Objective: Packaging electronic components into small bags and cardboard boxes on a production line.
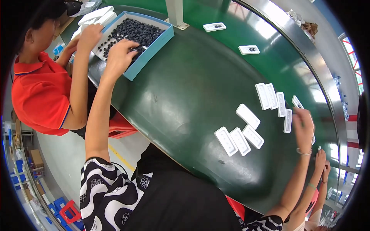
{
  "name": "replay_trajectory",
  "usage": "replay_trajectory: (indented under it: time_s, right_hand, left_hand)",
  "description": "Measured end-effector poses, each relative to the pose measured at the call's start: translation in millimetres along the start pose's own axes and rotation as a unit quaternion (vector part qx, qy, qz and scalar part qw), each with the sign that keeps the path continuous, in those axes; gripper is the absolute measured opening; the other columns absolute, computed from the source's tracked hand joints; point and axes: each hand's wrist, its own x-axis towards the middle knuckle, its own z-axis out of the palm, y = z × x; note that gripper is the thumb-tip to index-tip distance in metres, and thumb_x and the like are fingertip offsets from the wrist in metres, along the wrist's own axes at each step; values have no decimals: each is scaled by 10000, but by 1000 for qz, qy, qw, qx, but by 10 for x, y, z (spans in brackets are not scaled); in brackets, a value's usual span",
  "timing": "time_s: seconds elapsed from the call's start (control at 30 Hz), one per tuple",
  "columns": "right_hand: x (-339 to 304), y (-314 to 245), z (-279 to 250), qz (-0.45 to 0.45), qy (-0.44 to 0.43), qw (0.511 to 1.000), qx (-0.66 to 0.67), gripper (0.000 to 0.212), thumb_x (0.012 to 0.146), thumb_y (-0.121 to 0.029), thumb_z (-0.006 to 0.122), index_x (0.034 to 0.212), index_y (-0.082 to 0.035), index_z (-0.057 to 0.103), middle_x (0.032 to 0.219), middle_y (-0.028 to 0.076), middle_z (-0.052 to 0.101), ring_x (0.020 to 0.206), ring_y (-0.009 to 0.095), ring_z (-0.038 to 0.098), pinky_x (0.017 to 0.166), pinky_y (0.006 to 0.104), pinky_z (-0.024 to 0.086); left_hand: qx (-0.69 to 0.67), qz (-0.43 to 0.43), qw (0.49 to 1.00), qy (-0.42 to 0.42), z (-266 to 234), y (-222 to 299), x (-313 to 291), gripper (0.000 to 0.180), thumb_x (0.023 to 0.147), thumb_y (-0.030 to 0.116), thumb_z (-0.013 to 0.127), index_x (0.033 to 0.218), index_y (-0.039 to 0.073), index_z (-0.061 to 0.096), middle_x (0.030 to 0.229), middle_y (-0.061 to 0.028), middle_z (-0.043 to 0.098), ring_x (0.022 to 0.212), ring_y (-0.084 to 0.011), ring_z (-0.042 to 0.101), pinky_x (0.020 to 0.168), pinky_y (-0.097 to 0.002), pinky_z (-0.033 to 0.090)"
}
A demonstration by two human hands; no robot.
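Observation:
My left hand (120,57) reaches into a blue-sided shallow box (150,50) of many small black rounded pieces (135,32). Its fingers are curved, with thumb and fingertips apart among the pieces. At the right, my right hand (303,125), blurred by motion, is over a narrow white tray (313,138) that it partly hides; its grip does not show. Just beyond it lies a white tray (297,102) with dark pieces in it. Nearer the middle, several white slotted trays lie in two groups, including an upright-looking one (263,96) and a tilted one (226,141).
A co-worker in a red shirt (40,94) works at the same box, one hand (91,36) over its left edge. Two white trays (249,49) with black pieces lie on the green belt beyond a metal post (175,13). Other people's hands (320,158) are at the lower right.

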Motion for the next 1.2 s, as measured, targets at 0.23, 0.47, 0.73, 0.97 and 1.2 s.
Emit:
replay_trajectory:
  time_s: [0.23,0.47,0.73,0.97,1.2]
  right_hand:
    - [325,-1096,942,-71,-154,984,-56,371,775,-132,764,1110,-28,644,1021,122,616,943,328,619,835,399,494]
    - [684,-1629,1243,-108,-156,981,51,313,790,-95,694,1090,-23,636,988,123,613,939,326,621,842,405,494]
    - [837,-1797,1451,-174,-164,965,108,519,785,-90,752,1281,-39,608,1132,126,609,1064,327,583,933,394,474]
    - [1208,-1999,1370,-152,-95,968,177,437,811,-105,787,1220,-22,659,1068,101,640,984,247,642,865,344,512]
    - [2494,-2701,1908,-276,-17,948,160,174,889,-95,694,1039,-10,719,951,114,685,878,253,669,799,331,524]
  left_hand:
    - [17,15,994,-111,337,-226,505,169,779,102,726,927,21,731,900,-158,709,934,-350,675,812,-429,528]
    - [0,15,996,-91,190,-212,402,205,763,175,713,880,9,744,861,-183,732,859,-342,717,785,-429,564]
    - [-383,-138,913,1,-52,-203,200,230,915,120,675,1081,-37,703,957,-90,719,831,-159,697,731,-262,553]
    - [-642,-211,735,55,-173,5,27,213,934,8,613,1129,-77,632,988,-146,699,869,-243,732,818,-321,619]
    - [-791,-261,553,31,-35,575,-495,198,933,0,628,1120,-65,641,1035,-150,692,972,-260,718,918,-345,600]
